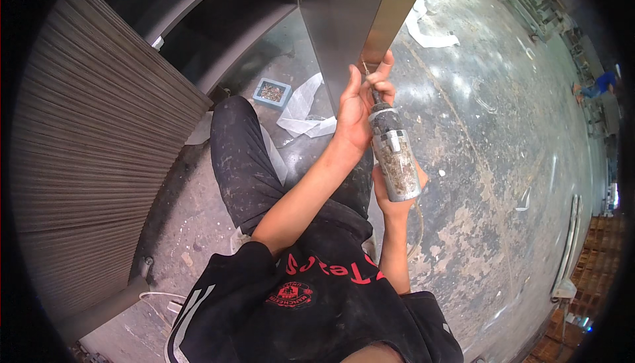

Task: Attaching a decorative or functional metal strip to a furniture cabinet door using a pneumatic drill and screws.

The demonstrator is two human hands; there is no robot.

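Grimy silver pneumatic screwdriver (395,158), upright

Your tool (395,158) has a metal body, dull and scuffed, caked with grime. The panel (350,12) it meets is smooth sheet metal, satin grey; its edge strip (395,12) looks brushed and brighter. The floor (496,131) is worn concrete with a patchy gloss. The stacked boards (99,131) are matt, ribbed edges. The plastic wrap (301,108) is crumpled and translucent.

A grimy silver tool (395,158), grey panel (344,19), pale blue tray (272,92).
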